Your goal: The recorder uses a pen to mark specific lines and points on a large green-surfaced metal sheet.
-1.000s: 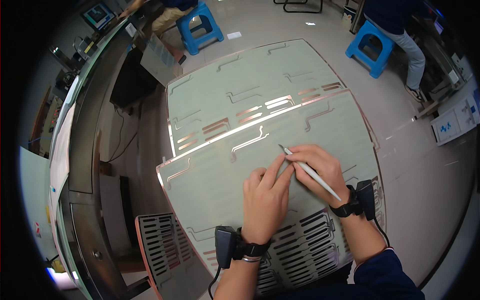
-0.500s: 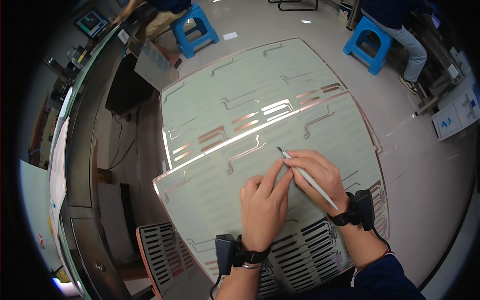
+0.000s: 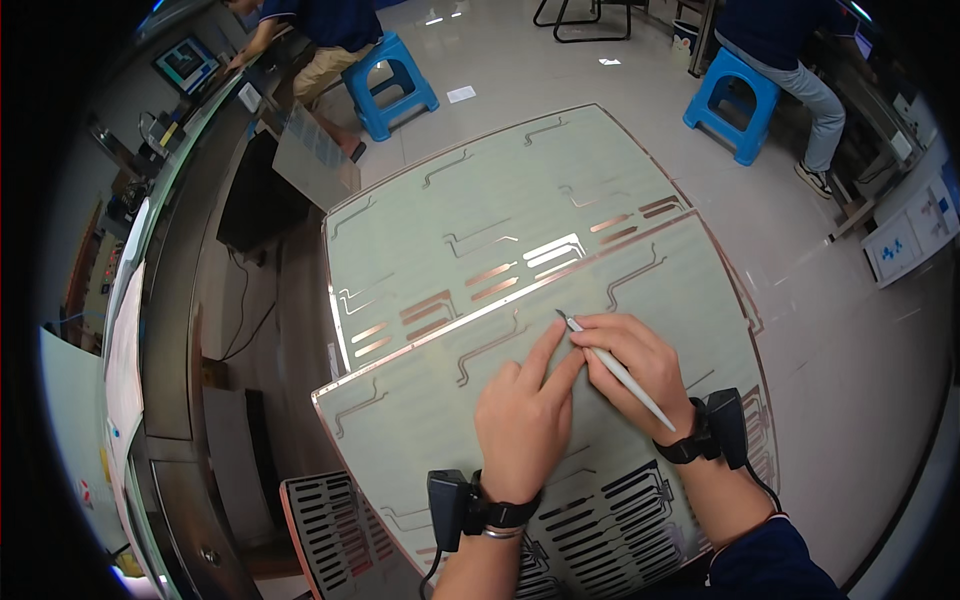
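Note:
A slim white craft knife [image 3: 640,393] is held like a pen in my right hand [image 3: 632,362]. Its dark pointed blade is at the surface of a pale green panel [image 3: 430,440] with copper traces; whether the tip touches I cannot tell. Flat on that panel lies my left hand [image 3: 522,415], empty, fingers stretched forward and somewhat apart. The left index fingertip is right beside the blade, and another fingertip is close to the right fingers. Beyond a bright copper edge strip [image 3: 450,333] lies a second similar panel [image 3: 385,235].
A smaller panel with dark slots [image 3: 325,520] is at the lower left. Along the left runs a metal bench [image 3: 165,380]. Two people sit on blue stools [image 3: 392,85] at the far side, at left and right. Each of my wrists carries a strapped black device [image 3: 725,425] with a cable.
The panels and room sit lower in the picture. Both hands have shifted slightly forward over the near panel, and the left index fingertip is closer to the blade. The knife stays in my right hand.

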Motion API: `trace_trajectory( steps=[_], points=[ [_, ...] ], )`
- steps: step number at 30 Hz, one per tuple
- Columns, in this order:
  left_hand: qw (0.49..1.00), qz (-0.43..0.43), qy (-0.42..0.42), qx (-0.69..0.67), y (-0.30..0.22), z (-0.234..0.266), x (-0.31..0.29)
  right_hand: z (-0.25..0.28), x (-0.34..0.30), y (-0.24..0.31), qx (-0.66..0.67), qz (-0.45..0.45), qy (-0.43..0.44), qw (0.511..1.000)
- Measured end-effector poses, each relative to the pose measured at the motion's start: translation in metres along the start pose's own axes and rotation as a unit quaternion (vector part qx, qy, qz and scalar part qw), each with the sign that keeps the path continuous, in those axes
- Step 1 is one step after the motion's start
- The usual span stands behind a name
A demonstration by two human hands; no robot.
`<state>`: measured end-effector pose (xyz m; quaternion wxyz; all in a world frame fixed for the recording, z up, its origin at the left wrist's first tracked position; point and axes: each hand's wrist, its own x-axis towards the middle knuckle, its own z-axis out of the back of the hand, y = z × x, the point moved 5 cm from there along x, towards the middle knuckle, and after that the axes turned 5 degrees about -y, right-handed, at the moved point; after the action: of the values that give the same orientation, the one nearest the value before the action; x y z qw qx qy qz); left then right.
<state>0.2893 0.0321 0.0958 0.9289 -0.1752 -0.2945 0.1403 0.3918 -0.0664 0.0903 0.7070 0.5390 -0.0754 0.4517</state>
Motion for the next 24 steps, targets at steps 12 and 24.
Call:
trace_trajectory(
  steps=[12, 24],
  points=[
    [1.000, 0.005, -0.001, -0.007, 0.0011, -0.0016, 0.0010, -0.0002, 0.0035, -0.0014, -0.005, -0.007, -0.020, 1.000],
    [1.000, 0.009, -0.002, -0.010, 0.0005, -0.0008, 0.0016, 0.0003, 0.0053, -0.0009, 0.009, -0.016, -0.025, 1.000]
  ],
)
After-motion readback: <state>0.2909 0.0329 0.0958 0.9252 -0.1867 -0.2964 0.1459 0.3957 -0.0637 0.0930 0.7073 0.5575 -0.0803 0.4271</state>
